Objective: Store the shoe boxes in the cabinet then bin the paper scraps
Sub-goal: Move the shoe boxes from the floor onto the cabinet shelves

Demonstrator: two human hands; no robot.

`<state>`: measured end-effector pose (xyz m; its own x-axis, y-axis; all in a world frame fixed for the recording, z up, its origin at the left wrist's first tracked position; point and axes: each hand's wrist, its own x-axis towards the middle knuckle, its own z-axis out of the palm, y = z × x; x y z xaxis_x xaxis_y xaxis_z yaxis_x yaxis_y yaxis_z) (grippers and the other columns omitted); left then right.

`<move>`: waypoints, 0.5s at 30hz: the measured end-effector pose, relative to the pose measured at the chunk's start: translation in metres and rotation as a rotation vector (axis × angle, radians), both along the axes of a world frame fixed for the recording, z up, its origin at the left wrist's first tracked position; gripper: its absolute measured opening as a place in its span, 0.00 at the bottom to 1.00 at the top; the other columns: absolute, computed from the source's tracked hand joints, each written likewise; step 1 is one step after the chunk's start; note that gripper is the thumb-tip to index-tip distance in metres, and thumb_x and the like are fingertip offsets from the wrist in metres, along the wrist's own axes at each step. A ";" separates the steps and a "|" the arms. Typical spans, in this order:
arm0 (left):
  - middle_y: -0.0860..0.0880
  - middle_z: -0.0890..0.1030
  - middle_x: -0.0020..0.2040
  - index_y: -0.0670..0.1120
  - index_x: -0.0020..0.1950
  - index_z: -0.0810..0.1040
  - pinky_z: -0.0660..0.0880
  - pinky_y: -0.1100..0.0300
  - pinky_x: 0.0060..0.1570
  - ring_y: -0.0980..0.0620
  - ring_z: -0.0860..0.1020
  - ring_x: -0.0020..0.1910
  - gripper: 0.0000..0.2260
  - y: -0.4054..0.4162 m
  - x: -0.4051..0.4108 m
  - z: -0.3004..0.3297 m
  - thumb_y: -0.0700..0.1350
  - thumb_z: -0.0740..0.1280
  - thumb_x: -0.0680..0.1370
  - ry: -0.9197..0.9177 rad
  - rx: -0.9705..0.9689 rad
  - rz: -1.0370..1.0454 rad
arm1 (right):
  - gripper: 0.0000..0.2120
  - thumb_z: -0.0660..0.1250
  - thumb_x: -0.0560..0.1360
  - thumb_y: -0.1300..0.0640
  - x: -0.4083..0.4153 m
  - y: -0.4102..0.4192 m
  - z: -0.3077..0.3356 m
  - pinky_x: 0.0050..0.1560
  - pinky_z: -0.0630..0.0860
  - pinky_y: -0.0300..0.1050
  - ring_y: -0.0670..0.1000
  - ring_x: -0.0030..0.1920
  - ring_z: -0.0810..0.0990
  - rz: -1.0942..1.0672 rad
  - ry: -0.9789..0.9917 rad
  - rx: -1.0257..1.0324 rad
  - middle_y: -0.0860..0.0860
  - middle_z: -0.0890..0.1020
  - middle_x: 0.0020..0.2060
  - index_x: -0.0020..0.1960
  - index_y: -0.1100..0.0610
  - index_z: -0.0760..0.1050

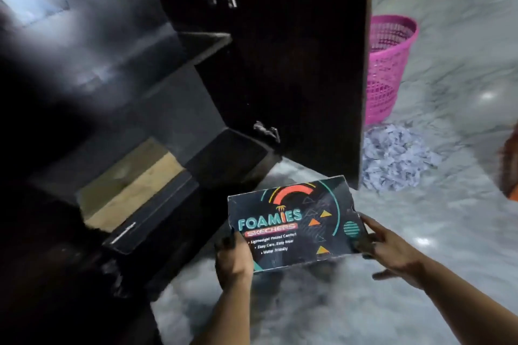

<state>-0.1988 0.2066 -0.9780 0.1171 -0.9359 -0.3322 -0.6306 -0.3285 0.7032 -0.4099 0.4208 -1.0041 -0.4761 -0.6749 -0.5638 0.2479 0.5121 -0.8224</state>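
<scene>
Nearest, at the bottom of the frame, two bare forearms are reaching up and forward. Between them one shoe box (pixel 294 223) is being held lid-up above the floor (pixel 350 311), lower centre of the frame; its dark lid is showing "FOAMIES SKECHERS" in bright colours. The left hand (pixel 234 259) is gripping the box's lower left corner, thumb curling over the lid and the other fingers going underneath, out of sight. The right hand (pixel 392 251) is holding the box's right end, its fingers lying along the side and edge; how tightly they are closing is hard to tell through the blur.

Just beyond the box, filling the left and centre of the frame, one dark cabinet (pixel 92 92) is standing open. Its door (pixel 294 64) is swinging out toward the upper centre, with two metal hinges showing on its inner face. On the lower shelf, left of centre, one tan box (pixel 131 185) is lying, and a dark box (pixel 151 221) is sitting just in front of it.

Farther right, past the door's edge, one heap of pale paper scraps (pixel 398 159) is lying on the marbled floor. Behind it, in the upper right, one pink mesh basket (pixel 389 64) is standing upright, partly hidden by the door.
</scene>
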 end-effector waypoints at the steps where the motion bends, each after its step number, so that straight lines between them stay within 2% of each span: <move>1: 0.35 0.80 0.61 0.41 0.61 0.74 0.71 0.51 0.51 0.35 0.79 0.59 0.19 -0.019 0.016 0.012 0.56 0.60 0.82 0.025 -0.035 0.039 | 0.28 0.68 0.81 0.55 0.007 -0.029 0.013 0.47 0.82 0.56 0.57 0.60 0.80 -0.006 0.030 -0.039 0.48 0.81 0.60 0.69 0.28 0.62; 3: 0.34 0.80 0.61 0.39 0.62 0.74 0.73 0.50 0.55 0.34 0.78 0.59 0.23 -0.057 0.041 0.033 0.57 0.64 0.80 0.111 -0.122 0.129 | 0.24 0.69 0.80 0.56 0.018 -0.087 0.041 0.48 0.82 0.56 0.57 0.56 0.81 -0.046 0.112 -0.132 0.51 0.81 0.59 0.70 0.36 0.68; 5: 0.33 0.80 0.60 0.36 0.61 0.76 0.73 0.48 0.57 0.34 0.78 0.59 0.23 -0.096 0.059 0.054 0.55 0.66 0.79 0.208 -0.228 0.197 | 0.18 0.72 0.79 0.55 0.025 -0.144 0.067 0.47 0.80 0.57 0.57 0.50 0.81 -0.110 0.176 -0.252 0.56 0.82 0.56 0.66 0.46 0.72; 7: 0.36 0.81 0.59 0.37 0.60 0.77 0.73 0.49 0.57 0.35 0.79 0.58 0.18 -0.134 0.072 0.072 0.51 0.68 0.80 0.281 -0.328 0.265 | 0.12 0.74 0.77 0.55 0.033 -0.198 0.094 0.46 0.79 0.60 0.58 0.44 0.80 -0.154 0.196 -0.368 0.56 0.83 0.50 0.56 0.49 0.73; 9: 0.37 0.83 0.56 0.37 0.57 0.79 0.74 0.51 0.55 0.38 0.80 0.56 0.14 -0.170 0.087 0.084 0.47 0.70 0.78 0.404 -0.428 0.357 | 0.12 0.74 0.77 0.58 0.044 -0.250 0.115 0.46 0.77 0.55 0.55 0.41 0.79 -0.146 0.233 -0.475 0.56 0.82 0.46 0.49 0.49 0.70; 11: 0.38 0.83 0.54 0.35 0.57 0.79 0.74 0.53 0.55 0.41 0.80 0.55 0.14 -0.203 0.104 0.092 0.44 0.71 0.78 0.486 -0.508 0.458 | 0.11 0.73 0.78 0.60 0.058 -0.301 0.126 0.40 0.76 0.47 0.54 0.40 0.79 -0.097 0.242 -0.550 0.60 0.82 0.48 0.52 0.53 0.71; 13: 0.39 0.82 0.54 0.34 0.59 0.79 0.76 0.50 0.58 0.43 0.80 0.55 0.16 -0.232 0.124 0.092 0.45 0.71 0.77 0.522 -0.587 0.552 | 0.13 0.71 0.79 0.62 0.076 -0.348 0.131 0.33 0.75 0.36 0.50 0.40 0.79 -0.031 0.260 -0.571 0.58 0.81 0.49 0.60 0.58 0.71; 14: 0.38 0.82 0.55 0.35 0.59 0.79 0.77 0.47 0.59 0.42 0.81 0.56 0.18 -0.242 0.134 0.092 0.46 0.70 0.76 0.518 -0.615 0.567 | 0.16 0.71 0.79 0.62 0.086 -0.371 0.130 0.35 0.77 0.32 0.47 0.41 0.80 0.017 0.282 -0.588 0.55 0.82 0.50 0.64 0.60 0.71; 15: 0.38 0.83 0.56 0.37 0.59 0.79 0.77 0.48 0.59 0.41 0.81 0.57 0.18 -0.252 0.144 0.090 0.49 0.70 0.76 0.506 -0.632 0.558 | 0.19 0.71 0.79 0.59 0.094 -0.393 0.127 0.42 0.81 0.35 0.46 0.45 0.82 0.068 0.299 -0.610 0.53 0.83 0.52 0.67 0.61 0.71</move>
<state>-0.0553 -0.0452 -0.8877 0.5783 -0.8121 0.0778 -0.0755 0.0417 0.9963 -0.3159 0.0276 -0.8769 -0.4976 -0.8640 0.0767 -0.0514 -0.0589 -0.9969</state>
